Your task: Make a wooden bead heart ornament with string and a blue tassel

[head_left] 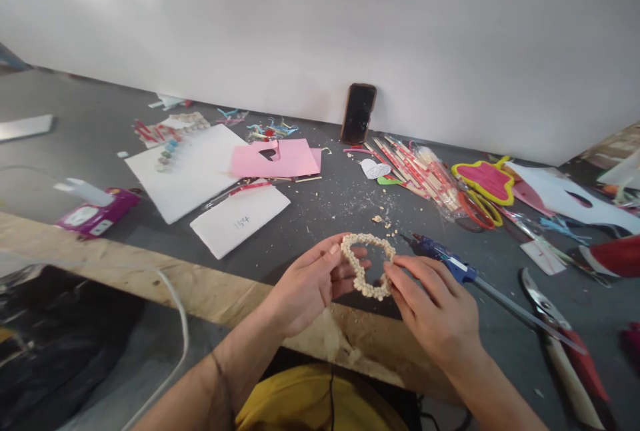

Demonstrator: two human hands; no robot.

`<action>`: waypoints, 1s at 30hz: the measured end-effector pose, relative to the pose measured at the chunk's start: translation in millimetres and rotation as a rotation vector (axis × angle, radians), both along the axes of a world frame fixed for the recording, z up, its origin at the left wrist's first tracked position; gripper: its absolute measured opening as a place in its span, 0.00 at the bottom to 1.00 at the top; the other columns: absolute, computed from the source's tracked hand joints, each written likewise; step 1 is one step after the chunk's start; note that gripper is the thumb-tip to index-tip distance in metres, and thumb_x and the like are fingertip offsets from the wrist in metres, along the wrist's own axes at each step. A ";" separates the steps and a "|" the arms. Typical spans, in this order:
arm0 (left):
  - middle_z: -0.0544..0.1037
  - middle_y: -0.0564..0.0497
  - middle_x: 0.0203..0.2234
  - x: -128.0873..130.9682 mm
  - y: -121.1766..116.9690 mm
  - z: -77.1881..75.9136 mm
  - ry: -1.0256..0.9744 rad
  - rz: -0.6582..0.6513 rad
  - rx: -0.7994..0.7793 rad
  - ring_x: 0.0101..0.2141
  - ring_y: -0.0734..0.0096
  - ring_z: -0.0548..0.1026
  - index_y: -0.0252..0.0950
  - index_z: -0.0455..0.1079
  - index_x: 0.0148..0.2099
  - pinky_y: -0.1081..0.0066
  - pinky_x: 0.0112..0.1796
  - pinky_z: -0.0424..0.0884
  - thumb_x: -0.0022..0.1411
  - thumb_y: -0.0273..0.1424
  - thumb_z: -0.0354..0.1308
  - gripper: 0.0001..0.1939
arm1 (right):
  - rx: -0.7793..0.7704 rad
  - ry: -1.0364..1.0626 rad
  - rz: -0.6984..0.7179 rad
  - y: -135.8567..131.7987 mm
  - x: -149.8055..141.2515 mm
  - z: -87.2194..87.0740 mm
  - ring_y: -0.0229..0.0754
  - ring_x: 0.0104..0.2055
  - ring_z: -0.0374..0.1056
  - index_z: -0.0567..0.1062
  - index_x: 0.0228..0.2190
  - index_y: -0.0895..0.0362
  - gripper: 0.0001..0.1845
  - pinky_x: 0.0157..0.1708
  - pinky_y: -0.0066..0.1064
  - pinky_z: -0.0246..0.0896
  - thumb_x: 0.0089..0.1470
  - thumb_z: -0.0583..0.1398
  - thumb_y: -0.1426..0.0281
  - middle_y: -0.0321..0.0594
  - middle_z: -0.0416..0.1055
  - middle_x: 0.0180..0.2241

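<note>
A cream-coloured, knobbly heart-shaped ring (369, 291) is held up over the front edge of the table, between both hands. My left hand (320, 270) grips its left side, thumb in front and fingers behind. On the right side, the fingertips of my right hand (433, 294) pinch the ring. The middle of the ring is hollow. Just beyond my right hand lies a blue glue gun (445, 258) with a clear glue stick (525, 314) sticking out of its back. Small cream crumbs (383, 220) lie on the table past the ring.
A phone (359, 113) leans against the wall. White boards (215, 218) and pink paper (295, 158) lie to the left, near a purple device (100, 214). To the right are packaged sticks (415, 171), scissors (477, 210), a pink-and-yellow shape (485, 181) and pruning shears (560, 338).
</note>
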State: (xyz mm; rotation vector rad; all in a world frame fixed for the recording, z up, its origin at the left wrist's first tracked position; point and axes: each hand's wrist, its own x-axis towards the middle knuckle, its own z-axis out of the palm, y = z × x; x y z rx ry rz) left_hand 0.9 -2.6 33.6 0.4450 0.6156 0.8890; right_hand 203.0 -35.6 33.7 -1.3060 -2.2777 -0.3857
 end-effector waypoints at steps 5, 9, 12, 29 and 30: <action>0.73 0.43 0.47 -0.4 -1.0 -2.7 0.084 -0.019 0.072 0.44 0.66 0.74 0.37 0.66 0.50 0.70 0.41 0.70 0.61 0.35 0.57 0.15 | -0.054 0.111 0.041 -0.3 1.0 -1.0 0.45 0.42 0.70 0.75 0.43 0.51 0.16 0.43 0.37 0.65 0.53 0.58 0.76 0.42 0.75 0.40; 0.73 0.46 0.45 -2.9 -0.2 -8.0 0.301 0.048 0.287 0.46 0.65 0.71 0.36 0.68 0.48 0.66 0.47 0.67 0.63 0.40 0.54 0.15 | -0.336 0.525 -0.086 -1.2 -2.8 2.0 0.43 0.38 0.71 0.74 0.39 0.52 0.09 0.40 0.36 0.66 0.56 0.56 0.69 0.42 0.75 0.37; 0.74 0.47 0.40 -6.8 2.1 -9.5 0.467 0.063 0.427 0.42 0.68 0.71 0.35 0.69 0.46 0.66 0.47 0.65 0.62 0.38 0.55 0.14 | -0.726 0.932 -0.202 -2.5 -10.0 3.3 0.41 0.30 0.70 0.74 0.38 0.54 0.12 0.32 0.34 0.68 0.56 0.57 0.60 0.40 0.74 0.31; 0.75 0.51 0.32 -12.8 10.7 -7.8 0.543 -0.002 0.292 0.32 0.73 0.75 0.35 0.66 0.45 0.75 0.31 0.67 0.55 0.36 0.62 0.17 | -1.114 1.218 -0.230 3.3 -11.9 -2.3 0.39 0.30 0.69 0.71 0.43 0.56 0.23 0.26 0.30 0.68 0.51 0.59 0.54 0.41 0.72 0.33; 0.75 0.51 0.32 -12.9 11.2 -9.4 0.560 -0.016 0.306 0.32 0.72 0.75 0.35 0.66 0.45 0.74 0.31 0.68 0.55 0.36 0.61 0.17 | -1.093 1.149 -0.264 4.0 -9.9 -1.9 0.39 0.29 0.69 0.70 0.44 0.57 0.24 0.25 0.30 0.68 0.51 0.59 0.53 0.41 0.72 0.32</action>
